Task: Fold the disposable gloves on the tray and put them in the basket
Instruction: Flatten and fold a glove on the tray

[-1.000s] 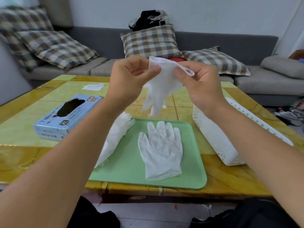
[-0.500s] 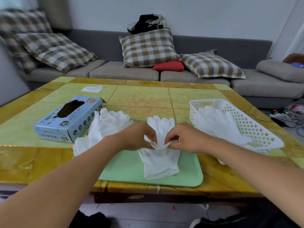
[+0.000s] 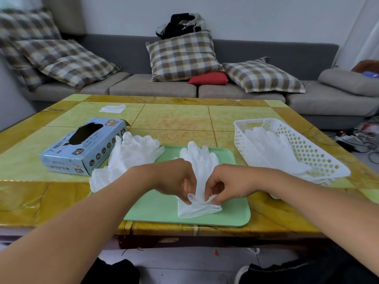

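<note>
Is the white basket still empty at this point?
No, the basket on the table's right side already holds at least one white glove.

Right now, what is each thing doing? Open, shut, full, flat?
Left hand: pinching the glove's cuff.
Right hand: pinching the same cuff.
Glove: flat on the tray, cuff lifted.
Basket: holding gloves.
Glove box: open.
Glove pile: unfolded.

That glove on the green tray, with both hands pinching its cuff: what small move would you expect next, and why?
Probably lifting the cuff and carrying it forward over the fingers, to fold the glove in half. Both the left hand and the right hand pinch the cuff end nearest the person, while the rest lies flat on the tray. The basket already holds gloves.
</note>
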`<state>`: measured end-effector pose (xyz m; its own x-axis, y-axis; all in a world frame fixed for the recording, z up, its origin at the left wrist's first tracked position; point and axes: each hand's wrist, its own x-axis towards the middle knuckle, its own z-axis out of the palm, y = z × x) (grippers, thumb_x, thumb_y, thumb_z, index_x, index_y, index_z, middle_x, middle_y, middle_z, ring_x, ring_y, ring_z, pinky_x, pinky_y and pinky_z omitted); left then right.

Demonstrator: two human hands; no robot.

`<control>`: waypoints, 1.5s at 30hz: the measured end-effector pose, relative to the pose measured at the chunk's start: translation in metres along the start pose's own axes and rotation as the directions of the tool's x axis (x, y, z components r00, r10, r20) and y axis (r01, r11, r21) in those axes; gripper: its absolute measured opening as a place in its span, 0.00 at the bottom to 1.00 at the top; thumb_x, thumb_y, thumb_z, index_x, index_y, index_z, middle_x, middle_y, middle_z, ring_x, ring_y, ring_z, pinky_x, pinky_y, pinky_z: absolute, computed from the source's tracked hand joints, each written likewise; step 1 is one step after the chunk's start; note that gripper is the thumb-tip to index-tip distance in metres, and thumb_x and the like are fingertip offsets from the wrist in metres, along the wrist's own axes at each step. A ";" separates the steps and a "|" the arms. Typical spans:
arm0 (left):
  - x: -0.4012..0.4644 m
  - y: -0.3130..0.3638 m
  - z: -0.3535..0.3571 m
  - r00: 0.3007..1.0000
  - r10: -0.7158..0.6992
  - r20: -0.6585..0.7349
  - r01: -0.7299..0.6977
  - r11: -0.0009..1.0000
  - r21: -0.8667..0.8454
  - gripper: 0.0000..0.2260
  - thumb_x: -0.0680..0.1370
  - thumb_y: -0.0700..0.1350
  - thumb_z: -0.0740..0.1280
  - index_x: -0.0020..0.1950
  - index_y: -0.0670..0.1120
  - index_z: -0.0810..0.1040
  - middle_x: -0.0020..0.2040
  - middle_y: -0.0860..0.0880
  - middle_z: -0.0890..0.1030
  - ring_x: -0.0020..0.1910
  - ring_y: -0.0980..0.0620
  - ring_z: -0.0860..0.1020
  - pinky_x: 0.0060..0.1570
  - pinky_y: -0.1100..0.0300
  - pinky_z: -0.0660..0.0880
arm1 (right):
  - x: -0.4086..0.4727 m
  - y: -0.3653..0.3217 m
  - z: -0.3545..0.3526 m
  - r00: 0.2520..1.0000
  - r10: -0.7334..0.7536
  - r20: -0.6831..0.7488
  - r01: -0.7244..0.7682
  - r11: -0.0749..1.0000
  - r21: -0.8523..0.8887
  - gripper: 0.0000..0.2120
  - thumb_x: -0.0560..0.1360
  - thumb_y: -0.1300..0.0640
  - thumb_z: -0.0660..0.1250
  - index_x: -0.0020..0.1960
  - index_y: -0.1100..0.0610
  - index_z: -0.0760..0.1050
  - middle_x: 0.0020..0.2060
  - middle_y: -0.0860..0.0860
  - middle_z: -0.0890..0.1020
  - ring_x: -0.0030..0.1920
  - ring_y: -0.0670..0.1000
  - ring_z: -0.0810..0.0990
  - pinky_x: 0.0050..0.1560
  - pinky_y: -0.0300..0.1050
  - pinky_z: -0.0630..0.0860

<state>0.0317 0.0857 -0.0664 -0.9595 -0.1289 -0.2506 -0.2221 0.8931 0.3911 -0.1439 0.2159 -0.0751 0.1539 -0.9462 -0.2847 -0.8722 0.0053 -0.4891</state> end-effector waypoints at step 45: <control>0.026 0.086 -0.075 0.623 -0.298 -0.723 -0.585 0.436 -0.684 0.08 0.80 0.44 0.71 0.55 0.42 0.85 0.48 0.44 0.87 0.46 0.48 0.86 0.45 0.56 0.81 | -0.071 -0.036 -0.098 0.702 0.338 -0.626 0.450 0.471 0.759 0.16 0.79 0.57 0.69 0.63 0.65 0.80 0.56 0.59 0.85 0.55 0.56 0.85 0.58 0.51 0.81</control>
<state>-0.0253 0.1273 0.0274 -0.6573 -0.6578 0.3677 0.3462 0.1698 0.9227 -0.1693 0.2515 0.0435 -0.4777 -0.8654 0.1511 0.0105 -0.1776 -0.9840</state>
